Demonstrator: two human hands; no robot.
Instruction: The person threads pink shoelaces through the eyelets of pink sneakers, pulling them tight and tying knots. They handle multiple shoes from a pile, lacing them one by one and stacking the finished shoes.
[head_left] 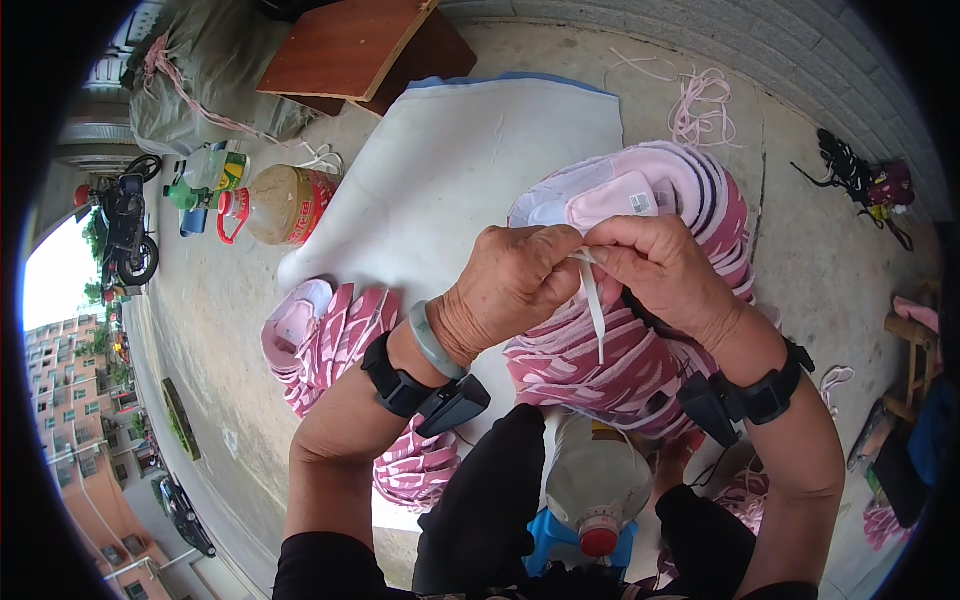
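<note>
My left hand [515, 275], with a pale bangle on its wrist, is closed with its fingers pinching a white shoelace [597, 325]. Against it, my right hand [665, 275] pinches the same lace, and one flat end hangs down between them. Both hands are over a big pile of pink and white shoe uppers [600, 365]. At the top of that pile a pale pink lining [610, 200] faces up, with a small white label on it. Whether the lace passes through an upper is hidden by my fingers. Smaller stacks of similar uppers [345, 325] lie left of my left forearm.
A white sheet [420, 170] covers the ground ahead. Between my legs stands a large clear bottle [598, 480] with a red cap, by a blue stool [545, 540]. Further off are a red-handled jug [280, 205], a brown wooden box [345, 50] and loose pink laces [703, 110].
</note>
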